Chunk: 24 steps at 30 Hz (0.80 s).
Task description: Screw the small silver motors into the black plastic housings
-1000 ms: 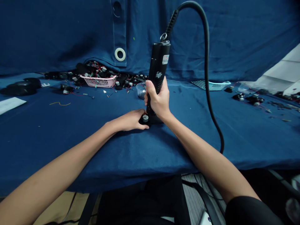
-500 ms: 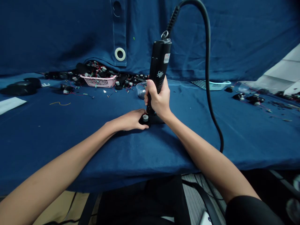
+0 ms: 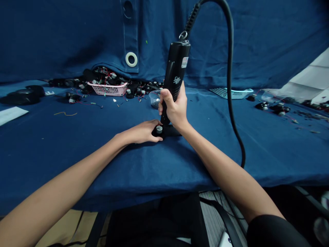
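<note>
Wrapped around a black electric screwdriver (image 3: 176, 73), my right hand (image 3: 176, 106) is closed and holds it nearly upright, its top leaning slightly right. The tool's lower end meets a black plastic part (image 3: 171, 130) lying on the blue cloth; the very tip is hidden. My left hand (image 3: 147, 131) grips the left end of that part, thumb in front and fingers behind. A small round silvery motor (image 3: 159, 129) shows on the part between thumb and fingers. A thick black cable (image 3: 229, 68) arches from the screwdriver's top down to the right.
Behind the hands stands a clear plastic cup (image 3: 154, 99) of small dark pieces. A pink basket (image 3: 109, 90) heaped with wired black parts is at the back left. A light-blue basket (image 3: 233, 93) sits back right, near loose black parts (image 3: 280, 108). A blue curtain (image 3: 84, 37) hangs behind.
The screwdriver's top has tilted a little to the right, and its cable has shifted slightly right with it. My left hand stays on the black plastic part.
</note>
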Available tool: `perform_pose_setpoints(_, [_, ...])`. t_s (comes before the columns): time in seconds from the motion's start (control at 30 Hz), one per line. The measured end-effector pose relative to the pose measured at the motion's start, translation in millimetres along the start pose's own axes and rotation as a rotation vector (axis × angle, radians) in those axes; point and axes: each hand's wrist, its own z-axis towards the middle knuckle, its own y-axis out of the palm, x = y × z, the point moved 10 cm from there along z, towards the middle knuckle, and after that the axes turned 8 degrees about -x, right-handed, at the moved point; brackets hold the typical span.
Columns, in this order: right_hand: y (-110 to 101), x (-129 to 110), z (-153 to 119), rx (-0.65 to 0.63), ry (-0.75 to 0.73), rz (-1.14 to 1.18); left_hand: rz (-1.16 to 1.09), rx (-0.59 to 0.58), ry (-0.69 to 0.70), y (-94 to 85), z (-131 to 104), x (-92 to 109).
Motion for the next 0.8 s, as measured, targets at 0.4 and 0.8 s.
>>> perform_pose_setpoints(0.4, [1.5,-12.2,-0.5,-0.005,-0.005,0.009,-0.003,0.008,0.019,0.7,1.1,0.1])
perform_pose_setpoints(0.8, [8.3,-14.1,1.0,-0.062,-0.014,0.032,-0.006,0.01,0.029,0.6,1.4,1.1])
